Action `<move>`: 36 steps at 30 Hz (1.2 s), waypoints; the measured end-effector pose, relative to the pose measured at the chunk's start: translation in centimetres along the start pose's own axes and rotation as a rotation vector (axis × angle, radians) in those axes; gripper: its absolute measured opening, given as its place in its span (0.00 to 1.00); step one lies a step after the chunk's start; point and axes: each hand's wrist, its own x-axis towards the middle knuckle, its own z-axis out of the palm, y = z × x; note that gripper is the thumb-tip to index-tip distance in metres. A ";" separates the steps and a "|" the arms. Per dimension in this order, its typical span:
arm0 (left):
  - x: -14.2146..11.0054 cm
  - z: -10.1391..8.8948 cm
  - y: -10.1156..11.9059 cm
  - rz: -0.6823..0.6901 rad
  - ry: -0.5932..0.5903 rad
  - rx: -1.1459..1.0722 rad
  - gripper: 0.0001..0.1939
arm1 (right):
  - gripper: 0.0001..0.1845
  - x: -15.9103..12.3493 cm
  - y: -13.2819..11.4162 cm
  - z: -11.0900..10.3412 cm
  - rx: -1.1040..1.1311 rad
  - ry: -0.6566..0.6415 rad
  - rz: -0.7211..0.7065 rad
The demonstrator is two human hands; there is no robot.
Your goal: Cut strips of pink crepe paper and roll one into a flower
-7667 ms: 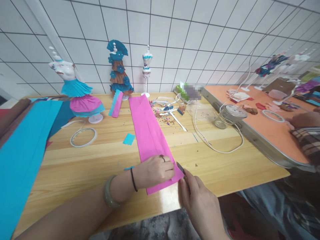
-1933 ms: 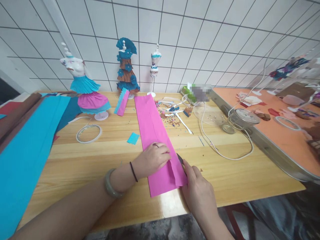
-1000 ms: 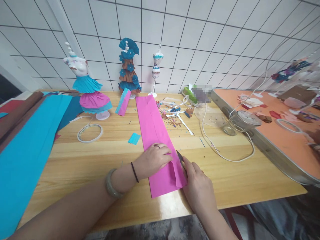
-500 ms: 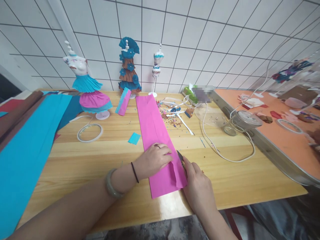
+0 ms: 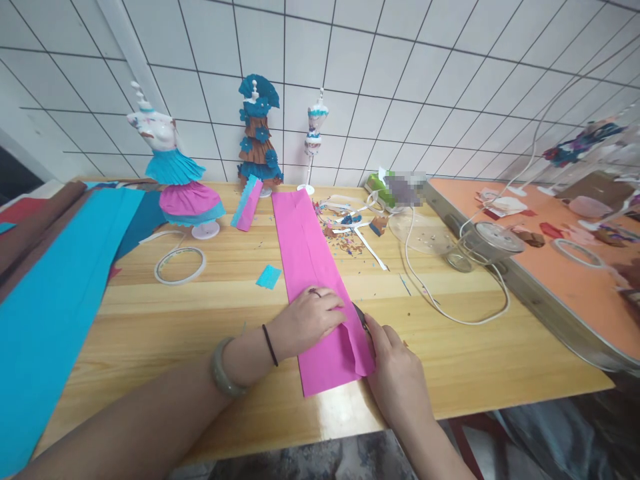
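A long strip of pink crepe paper (image 5: 320, 267) lies lengthwise on the wooden table, its right edge folded over near me. My left hand (image 5: 315, 317) rests on the strip, fingers bent and closed on the raised fold. At the strip's right edge my right hand (image 5: 397, 360) is closed round scissors (image 5: 360, 315). Only a dark pointed blade shows against the paper; their handles are hidden in my palm. A small blue paper piece (image 5: 269, 277) lies left of the strip.
A ring of white tape (image 5: 180, 265) and a large blue sheet (image 5: 60, 300) lie left. Dressed mannequins (image 5: 175, 167) stand at the back. Paper scraps (image 5: 350, 237), a looped white cable (image 5: 465, 320) and a clear container (image 5: 493, 239) are right, beside the orange table (image 5: 560, 287).
Over several seconds the near right part of the strip has become more folded and the hands sit slightly farther up it. The view has shifted left. Lately only the blade's angle changes slightly.
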 end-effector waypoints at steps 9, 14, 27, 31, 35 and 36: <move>0.0 -0.1 0.1 0.000 0.013 0.030 0.08 | 0.19 0.2 0.0 0.1 0.003 0.053 -0.013; 0.1 -0.1 0.1 0.004 -0.004 0.027 0.09 | 0.21 0.8 -0.2 -0.1 -0.031 0.026 -0.020; 0.0 -0.2 0.1 -0.007 -0.017 0.020 0.09 | 0.20 1.3 -0.2 -0.1 -0.019 -0.018 -0.029; 0.0 -0.2 0.1 -0.001 -0.009 0.017 0.10 | 0.20 1.3 -0.2 0.1 -0.017 0.005 -0.042; 0.1 -0.2 0.1 0.002 -0.006 0.012 0.09 | 0.19 1.4 -0.1 0.2 -0.022 0.030 -0.037; 0.1 -0.3 0.1 0.005 -0.007 0.014 0.09 | 0.19 1.5 -0.1 0.1 -0.022 0.032 -0.039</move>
